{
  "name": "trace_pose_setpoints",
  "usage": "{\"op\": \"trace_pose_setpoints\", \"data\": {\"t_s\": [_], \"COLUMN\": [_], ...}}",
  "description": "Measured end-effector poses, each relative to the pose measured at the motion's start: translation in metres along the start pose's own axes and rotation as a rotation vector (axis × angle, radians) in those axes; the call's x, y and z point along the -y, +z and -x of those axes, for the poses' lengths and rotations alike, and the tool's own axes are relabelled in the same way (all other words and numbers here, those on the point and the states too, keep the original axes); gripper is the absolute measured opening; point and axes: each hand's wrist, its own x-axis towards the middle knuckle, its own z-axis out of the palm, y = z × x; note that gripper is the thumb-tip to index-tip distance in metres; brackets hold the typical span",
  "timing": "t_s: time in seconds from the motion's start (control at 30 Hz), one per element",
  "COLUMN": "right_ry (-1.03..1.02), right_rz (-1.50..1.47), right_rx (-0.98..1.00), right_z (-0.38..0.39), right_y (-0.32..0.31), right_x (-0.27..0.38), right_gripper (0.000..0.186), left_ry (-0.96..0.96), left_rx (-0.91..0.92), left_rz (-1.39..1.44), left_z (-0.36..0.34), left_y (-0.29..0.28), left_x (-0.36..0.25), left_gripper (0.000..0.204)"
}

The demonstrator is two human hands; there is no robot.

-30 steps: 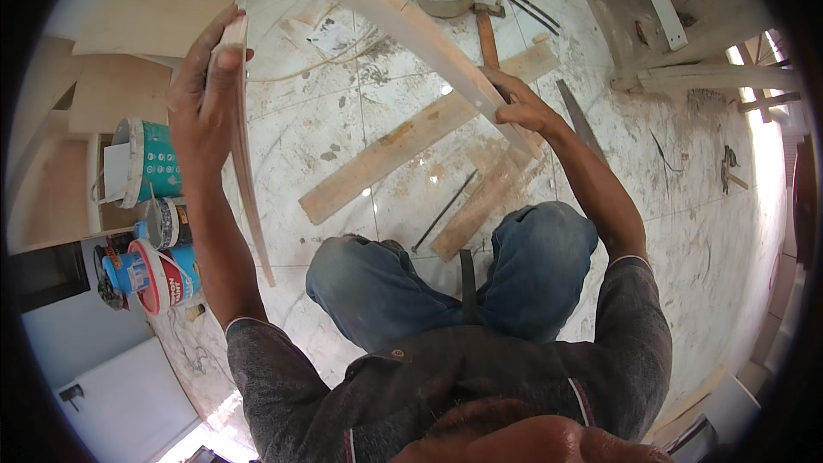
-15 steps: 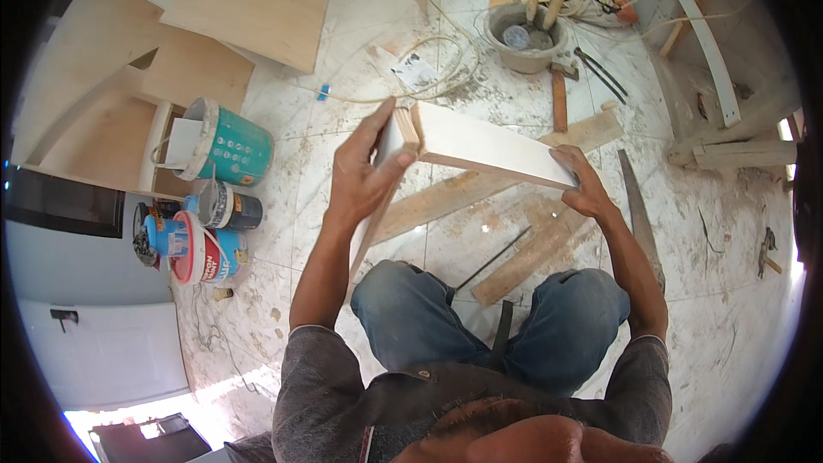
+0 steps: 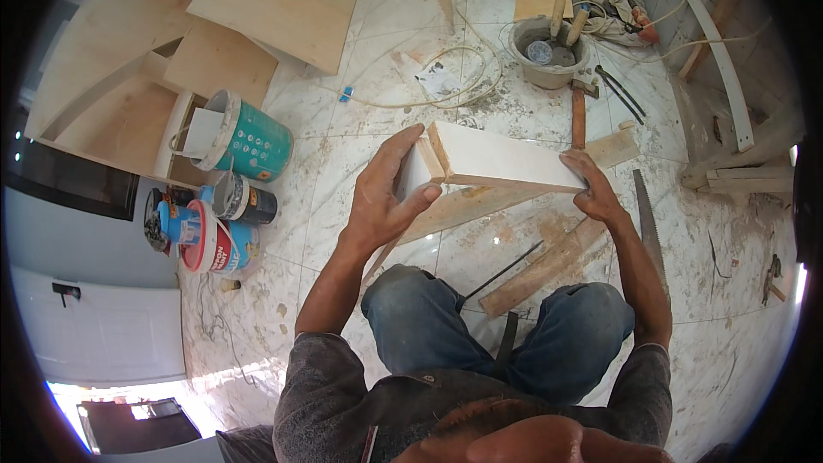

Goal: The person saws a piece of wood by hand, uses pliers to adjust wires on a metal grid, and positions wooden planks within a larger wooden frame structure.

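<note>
The left hand [image 3: 383, 197] is closed on the end of a short white board [image 3: 411, 173], thumb across its face and fingers wrapped over the top edge. That piece stands on edge and meets the near end of a longer white panel [image 3: 506, 167] at a corner. The right hand [image 3: 594, 193] clamps the panel's far end, fingers curled over the top, thumb underneath. Both pieces are held off the floor, in front of the person's knees [image 3: 514, 326].

A second ago the two pieces were far apart — the left hand held its strip out to the side, the right hand had the panel up and angled away. Half a second ago they had come together in front of the body, and now they sit butted end to face with the corner squared up. That looks like a fit being tried: the joint is held by hand only, and I see no fastener or clamp on it.

Under the hands lie two rough planks [image 3: 531, 206] crossed on the marble floor [image 3: 360, 154], a thin dark rod [image 3: 504, 270] beside them, and a handsaw [image 3: 649, 223] to the right. Further out — a teal bucket [image 3: 253, 141] and smaller paint cans [image 3: 214, 231] to the left, plywood sheets [image 3: 274, 4] beyond, and a grey tub [image 3: 549, 56] of tools ahead.
</note>
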Motion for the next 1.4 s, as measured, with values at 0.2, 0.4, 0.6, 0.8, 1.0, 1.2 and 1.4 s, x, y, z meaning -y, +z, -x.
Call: {"op": "trace_pose_setpoints", "data": {"t_s": [0.2, 0.4, 0.6, 0.8, 1.0, 1.2, 1.4], "right_ry": [-0.03, -0.022, 0.018, 0.001, 0.051, -0.004, 0.004], "right_rz": [0.051, 0.017, 0.008, 0.045, 0.027, 0.081, 0.063], "right_rx": [-0.001, 0.011, 0.042, 0.028, 0.085, 0.052, 0.044], "right_z": [-0.004, -0.006, -0.004, -0.001, 0.006, 0.008, 0.007], "right_y": [-0.002, 0.002, 0.014, 0.028, 0.036, 0.042, 0.044], "right_x": [0.001, -0.001, -0.004, -0.012, -0.016, -0.027, -0.025], "right_gripper": [0.08, 0.082, 0.082, 0.081, 0.08, 0.081, 0.08], "left_ry": [0.062, 0.001, -0.111, -0.135, -0.046, -0.056, -0.097], "left_rx": [0.005, 0.018, 0.028, 0.013, 0.085, 0.109, 0.106], "left_rz": [0.055, 0.055, 0.012, -0.012, -0.083, -0.028, 0.0], "left_z": [0.0, 0.002, 0.003, 0.011, 0.013, 0.013, 0.016], "left_y": [0.004, 0.004, 0.009, 0.019, 0.02, 0.022, 0.024], "left_x": [0.0, -0.003, -0.012, -0.01, -0.006, -0.002, -0.003], "left_gripper": [0.068, 0.072, 0.074, 0.07, 0.051, 0.039, 0.038]}}
